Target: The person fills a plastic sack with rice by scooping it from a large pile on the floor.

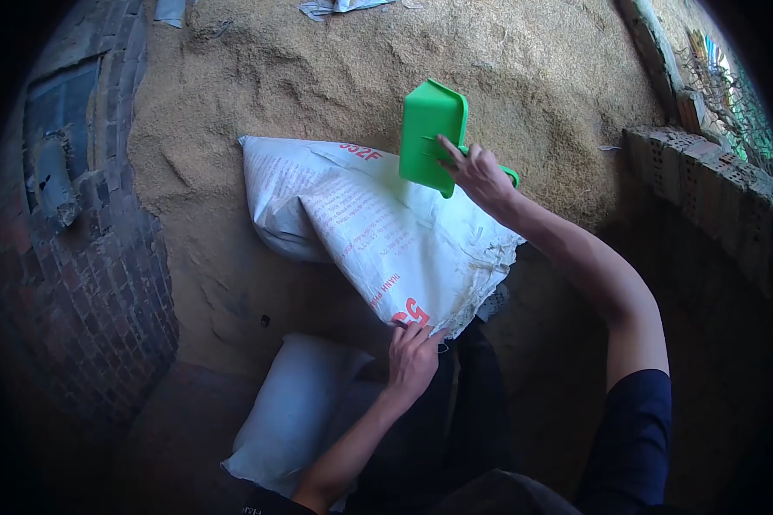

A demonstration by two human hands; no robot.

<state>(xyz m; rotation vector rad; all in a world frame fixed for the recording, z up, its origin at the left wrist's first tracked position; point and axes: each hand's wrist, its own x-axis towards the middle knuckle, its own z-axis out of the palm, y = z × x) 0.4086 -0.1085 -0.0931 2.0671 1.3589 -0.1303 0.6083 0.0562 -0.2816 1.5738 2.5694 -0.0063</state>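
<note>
My right hand (483, 178) is closed around a bright green dustpan (428, 142), one finger stretched along its back and its handle end showing past the hand. The dustpan is tilted above a white woven sack (374, 219) printed with red lettering. This sack lies slumped on its side, and its frayed edge faces me. At a lower corner of that edge, my left hand (413, 356) pinches the sack fabric. How much the sack holds is hidden.
A big heap of tan grain or husks (258, 77) spreads behind the sack. Another full white sack (296, 403) lies near my legs at lower left. A brick wall (103, 283) rises on the left; hollow bricks (704, 167) form a low wall on the right.
</note>
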